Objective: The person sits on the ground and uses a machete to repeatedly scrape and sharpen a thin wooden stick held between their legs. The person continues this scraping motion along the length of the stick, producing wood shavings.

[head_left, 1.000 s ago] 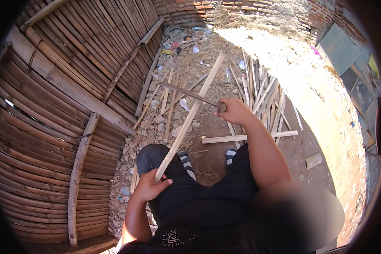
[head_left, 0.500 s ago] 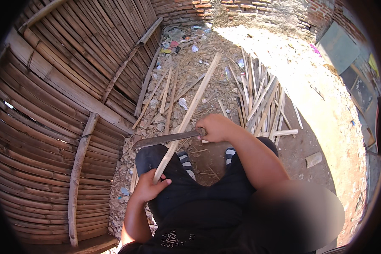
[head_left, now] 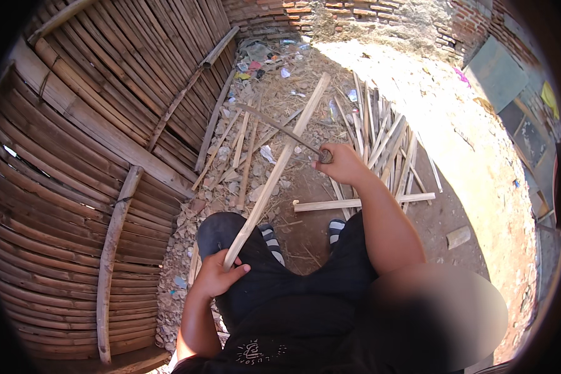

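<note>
My left hand [head_left: 221, 274] is closed round the near end of a long pale wooden strip [head_left: 268, 190], just by my left knee. The strip slants away from me, up and to the right. In my right hand [head_left: 343, 164] is the handle of a machete [head_left: 277, 126], gripped in a fist. Its dark blade points to the far left and crosses the upper half of the strip; I cannot tell if it touches the wood.
A pile of split wooden strips [head_left: 386, 140] lies ahead to the right, with one strip [head_left: 330, 205] crosswise before my feet. Thin sticks [head_left: 249, 156] lie on rubble at left, beside a bamboo wall [head_left: 75, 124]. A short block [head_left: 459, 237] rests at right.
My right hand has moved forward and to the right, taking the machete farther up the strip; the blade now tilts toward the far left. My left hand has stayed nearly still.
</note>
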Demonstrator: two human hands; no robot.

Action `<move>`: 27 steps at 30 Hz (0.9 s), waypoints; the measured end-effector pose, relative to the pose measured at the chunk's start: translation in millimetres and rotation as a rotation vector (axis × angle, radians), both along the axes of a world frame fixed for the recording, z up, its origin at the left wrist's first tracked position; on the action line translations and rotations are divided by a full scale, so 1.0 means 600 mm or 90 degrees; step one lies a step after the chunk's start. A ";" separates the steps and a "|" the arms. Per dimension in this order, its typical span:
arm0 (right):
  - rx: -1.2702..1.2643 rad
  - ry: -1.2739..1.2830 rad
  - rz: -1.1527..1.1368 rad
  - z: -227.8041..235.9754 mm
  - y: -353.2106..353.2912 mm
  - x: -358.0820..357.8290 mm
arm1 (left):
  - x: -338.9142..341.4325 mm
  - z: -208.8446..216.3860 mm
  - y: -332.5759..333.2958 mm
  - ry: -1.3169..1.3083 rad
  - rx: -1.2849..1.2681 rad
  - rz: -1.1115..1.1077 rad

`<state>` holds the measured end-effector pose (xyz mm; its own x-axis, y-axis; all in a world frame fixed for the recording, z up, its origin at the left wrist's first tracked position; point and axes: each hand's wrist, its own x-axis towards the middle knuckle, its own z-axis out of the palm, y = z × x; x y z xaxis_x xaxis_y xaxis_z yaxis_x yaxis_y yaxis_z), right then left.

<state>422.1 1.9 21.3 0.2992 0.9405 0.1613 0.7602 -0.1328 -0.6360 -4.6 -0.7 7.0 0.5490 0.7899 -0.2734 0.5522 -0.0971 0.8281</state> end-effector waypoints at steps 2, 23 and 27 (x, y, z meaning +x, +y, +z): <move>-0.052 -0.056 0.108 0.007 0.004 -0.029 | -0.001 -0.003 -0.001 -0.009 -0.013 0.014; -0.009 -0.007 0.020 -0.004 0.004 -0.005 | 0.003 0.002 -0.002 -0.003 0.004 0.011; -0.069 -0.073 0.222 -0.004 0.006 -0.063 | -0.001 -0.002 0.000 -0.010 0.015 0.006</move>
<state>384.4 5.5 18.8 -0.0559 0.9961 0.0687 0.8370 0.0842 -0.5408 -5.3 -0.8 5.9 0.5453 0.8015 -0.2453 0.5399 -0.1120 0.8343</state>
